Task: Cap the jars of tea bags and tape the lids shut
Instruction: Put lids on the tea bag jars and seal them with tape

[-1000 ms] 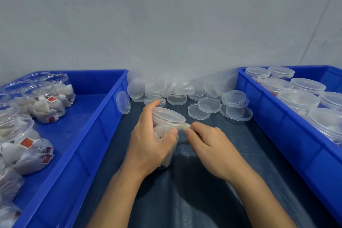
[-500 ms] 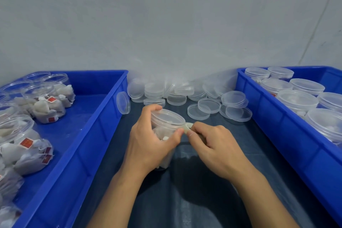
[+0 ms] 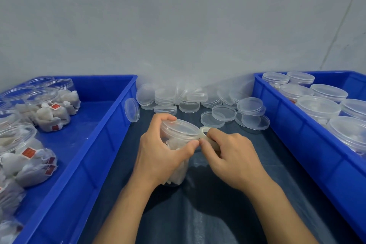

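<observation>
The left hand [image 3: 158, 154] has its fingers wrapped around the capped jar [image 3: 179, 134]; just beside the jar, the right hand [image 3: 231, 156] has its fingers pinched on a tape roll [image 3: 204, 131].

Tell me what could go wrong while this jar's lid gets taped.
The left hand alone steadies the jar; a hard pull on the tape roll in the right hand could tip it. Clear tape on a clear lid may wrinkle or miss the seam unnoticed.
</observation>
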